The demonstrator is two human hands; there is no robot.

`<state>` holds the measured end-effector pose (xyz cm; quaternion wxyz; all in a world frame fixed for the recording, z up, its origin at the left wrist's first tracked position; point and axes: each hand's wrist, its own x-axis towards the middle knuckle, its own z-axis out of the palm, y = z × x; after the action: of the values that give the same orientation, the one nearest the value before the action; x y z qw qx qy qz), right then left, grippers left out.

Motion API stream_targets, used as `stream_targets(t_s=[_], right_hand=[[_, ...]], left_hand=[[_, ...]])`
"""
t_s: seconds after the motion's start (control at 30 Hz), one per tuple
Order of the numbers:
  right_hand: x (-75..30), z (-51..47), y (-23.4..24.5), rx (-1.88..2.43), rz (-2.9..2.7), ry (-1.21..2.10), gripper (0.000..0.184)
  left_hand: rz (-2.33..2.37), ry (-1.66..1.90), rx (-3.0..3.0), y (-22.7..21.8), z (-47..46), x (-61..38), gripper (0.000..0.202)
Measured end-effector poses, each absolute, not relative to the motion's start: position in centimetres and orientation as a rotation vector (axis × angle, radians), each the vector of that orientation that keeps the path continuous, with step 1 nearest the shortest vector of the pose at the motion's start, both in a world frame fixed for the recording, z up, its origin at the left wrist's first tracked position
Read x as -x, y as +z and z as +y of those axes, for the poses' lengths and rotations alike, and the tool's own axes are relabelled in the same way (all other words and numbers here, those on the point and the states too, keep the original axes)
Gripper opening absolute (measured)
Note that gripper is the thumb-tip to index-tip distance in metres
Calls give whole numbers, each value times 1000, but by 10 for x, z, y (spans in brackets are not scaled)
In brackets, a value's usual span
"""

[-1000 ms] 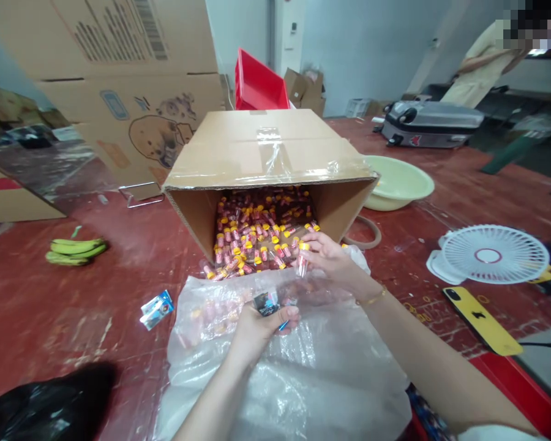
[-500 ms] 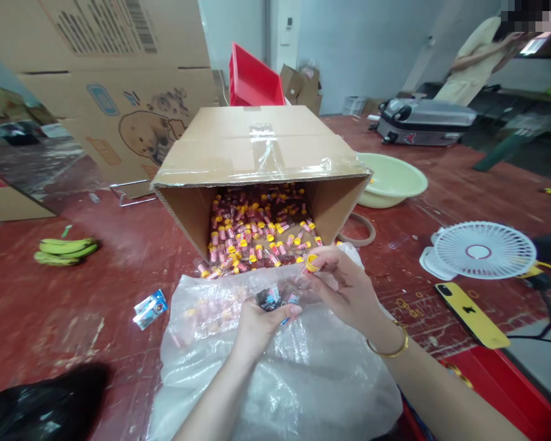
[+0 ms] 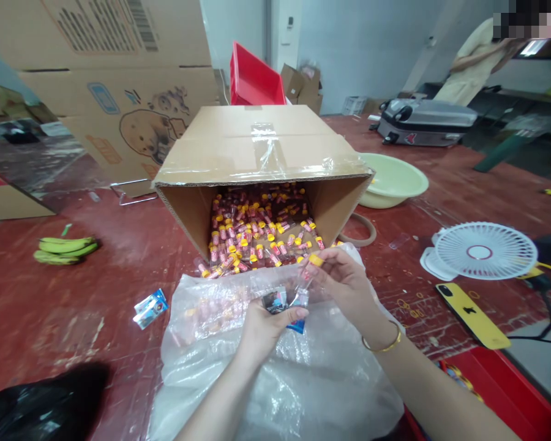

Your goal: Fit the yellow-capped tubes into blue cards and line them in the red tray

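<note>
above a clear plastic bag [image 3: 303, 380] on the floor [image 3: 50, 306], before a tipped cardboard box [image 3: 257, 153] of vials, the left hand [image 3: 261, 327] pinches small packets [image 3: 275, 301] and the right hand [image 3: 344, 282] grips a yellow-capped vial [image 3: 308, 275] just beside them; pairing them seemingly needs careful alignment.

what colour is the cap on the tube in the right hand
Yellow: the cap of the tube in the right hand, clearest in the head view.
</note>
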<state>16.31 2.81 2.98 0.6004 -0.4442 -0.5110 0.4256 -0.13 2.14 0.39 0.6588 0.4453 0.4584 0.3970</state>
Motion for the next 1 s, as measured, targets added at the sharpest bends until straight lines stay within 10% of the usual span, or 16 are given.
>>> stream_targets(t_s=[0.4, 1.0], right_hand=[[-168, 26, 31, 1165, -1262, 1349, 29], [-168, 18, 41, 1026, -1572, 720, 8]], left_hand=[[1047, 896, -1086, 3, 23, -3, 24], [1021, 790, -1029, -4, 20, 8, 25]])
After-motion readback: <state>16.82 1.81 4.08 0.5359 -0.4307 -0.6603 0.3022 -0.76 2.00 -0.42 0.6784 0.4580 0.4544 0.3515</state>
